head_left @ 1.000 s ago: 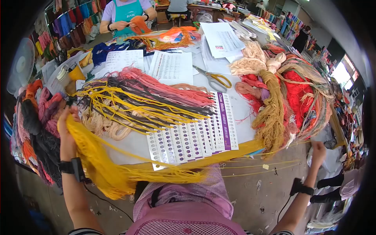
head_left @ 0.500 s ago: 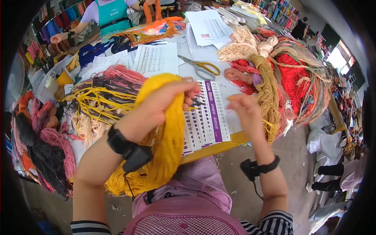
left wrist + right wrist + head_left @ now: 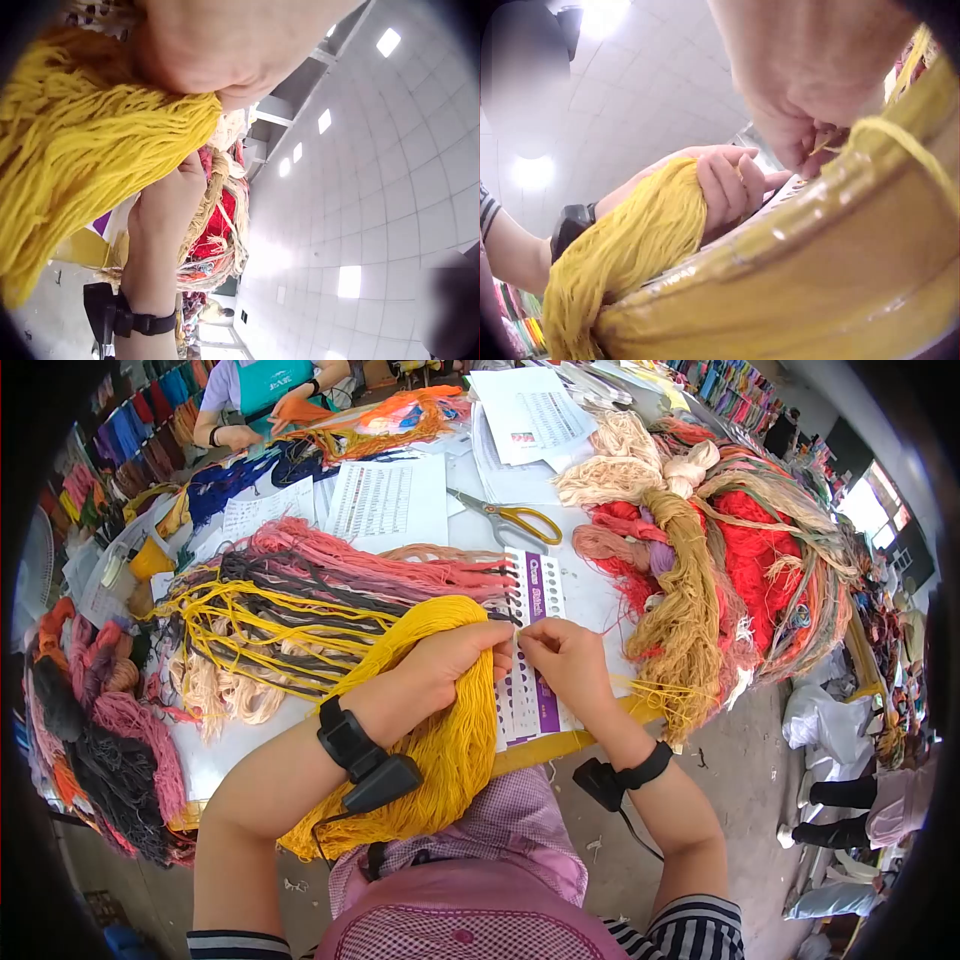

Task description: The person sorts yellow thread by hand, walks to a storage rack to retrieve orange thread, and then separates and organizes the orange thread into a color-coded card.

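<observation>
My left hand (image 3: 448, 662) grips a thick skein of yellow thread (image 3: 430, 760), which drapes over the hand and hangs past the table's front edge. Close beside it, over the hole-punched white and purple card (image 3: 546, 705), the fingertips of my right hand (image 3: 572, 660) pinch a yellow strand end (image 3: 823, 144), seen best in the right wrist view. The fingertips of both hands almost meet at the card's holes. Pink, black and yellow threads (image 3: 300, 625) run left from the card's holes across the table. My left forearm and the skein cover part of the card.
Scissors (image 3: 508, 518) with yellow handles lie behind the card, beside printed sheets (image 3: 388, 500). Tan, red and cream skeins (image 3: 680, 620) pile up on the right. Dark and pink skeins (image 3: 110, 735) hang at the left edge. A person in a teal apron (image 3: 268, 382) works across the table.
My hands were spread wide, with the yellow skein far left. Both have come together over the card, the left bringing the skein, and the right fingers have closed to a pinch.
</observation>
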A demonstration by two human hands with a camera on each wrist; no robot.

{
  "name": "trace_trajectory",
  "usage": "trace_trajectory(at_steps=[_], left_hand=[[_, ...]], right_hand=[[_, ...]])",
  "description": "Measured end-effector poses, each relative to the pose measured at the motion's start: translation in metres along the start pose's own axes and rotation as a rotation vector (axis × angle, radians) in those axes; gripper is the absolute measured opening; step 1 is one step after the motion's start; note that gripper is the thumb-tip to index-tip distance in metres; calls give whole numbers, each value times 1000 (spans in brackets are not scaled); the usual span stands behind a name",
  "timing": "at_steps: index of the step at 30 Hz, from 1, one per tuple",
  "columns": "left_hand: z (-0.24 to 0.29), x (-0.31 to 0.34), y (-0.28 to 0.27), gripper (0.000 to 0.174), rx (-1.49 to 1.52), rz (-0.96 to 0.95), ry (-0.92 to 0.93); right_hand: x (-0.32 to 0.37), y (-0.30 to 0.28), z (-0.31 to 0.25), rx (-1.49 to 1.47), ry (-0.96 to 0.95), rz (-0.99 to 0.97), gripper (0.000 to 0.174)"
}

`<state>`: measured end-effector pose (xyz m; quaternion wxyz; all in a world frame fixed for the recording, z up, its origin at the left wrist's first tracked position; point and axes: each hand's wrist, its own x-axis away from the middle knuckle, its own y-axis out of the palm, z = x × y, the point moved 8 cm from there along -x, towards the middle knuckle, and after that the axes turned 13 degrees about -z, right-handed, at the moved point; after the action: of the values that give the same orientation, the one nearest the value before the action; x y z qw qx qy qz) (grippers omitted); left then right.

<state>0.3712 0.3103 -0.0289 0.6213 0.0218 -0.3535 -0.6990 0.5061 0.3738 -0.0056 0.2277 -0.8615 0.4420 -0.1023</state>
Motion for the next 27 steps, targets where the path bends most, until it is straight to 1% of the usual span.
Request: trace_trajectory(at_steps=[1, 2, 3, 4, 5, 6, 7, 9, 10, 12, 14, 15, 16, 17, 18, 19, 20, 21, 23, 24, 25, 26, 27], left_hand=[[0, -3, -3, 18, 2, 2, 1], [4, -6, -1, 17, -28, -59, 43], [6, -7, 2, 15, -57, -119, 84], [2, -8, 2, 15, -52, -115, 85], [6, -4, 8, 15, -65, -51, 143], [10, -1, 11, 15, -79, 14, 202], [9, -3, 13, 15, -75, 17, 207], [-5, -11, 12, 17, -79, -2, 100], [-5, -14, 13, 16, -98, -56, 114], [-2, -11, 11, 16, -114, -70, 120], [5, -3, 9, 16, -138, -85, 122], [13, 5, 2, 17, -91, -34, 122], [19, 11, -7, 18, -45, 16, 120], [26, 13, -15, 18, -54, 11, 114], [35, 14, -12, 20, 29, -146, 141], [41, 15, -6, 22, 117, -299, 171], [40, 12, -5, 22, 120, -297, 174], [32, 5, 2, 22, -33, -303, 107], [17, -8, 16, 21, -335, -306, -27], [16, -9, 25, 21, -328, -299, -18], [12, -11, 32, 21, -490, -256, -50], [9, -12, 33, 20, -654, -214, -87], [10, -11, 29, 20, -650, -213, -86]], right_hand=[[0, 2, -8, 10, -112, -15, 14], [0, 1, -9, 12, -113, -21, 14], [2, 0, -8, -67, -83, -66, 17], [3, 1, -7, -147, -53, -110, 21], [4, 0, -9, -146, -52, -117, 21], [3, 2, -9, -277, -40, -156, 23], [2, 5, -9, -408, -28, -195, 26], [2, 7, -7, -406, -33, -204, 26], [3, 5, -8, -385, -18, -189, 26], [3, 2, -7, -362, -6, -169, 27], [1, -1, -4, -257, -8, -149, 31], [-1, -2, -2, -262, -10, -142, 31], [-3, -1, 1, -178, 14, -160, 30], [-4, 0, 3, -94, 40, -178, 30], [-3, 1, 1, -98, 42, -172, 30], [-2, 1, -5, 36, 54, -150, 39], [-2, 1, -9, 173, 63, -131, 47], [-2, 3, -11, 179, 60, -138, 47], [0, 3, -14, 207, 18, -57, 57], [-3, 7, -15, 163, -100, -55, 64], [-4, 6, -13, 168, -105, -66, 64], [-4, 6, -16, 224, -35, -104, 62], [-4, 5, -16, 279, 39, -137, 61]])
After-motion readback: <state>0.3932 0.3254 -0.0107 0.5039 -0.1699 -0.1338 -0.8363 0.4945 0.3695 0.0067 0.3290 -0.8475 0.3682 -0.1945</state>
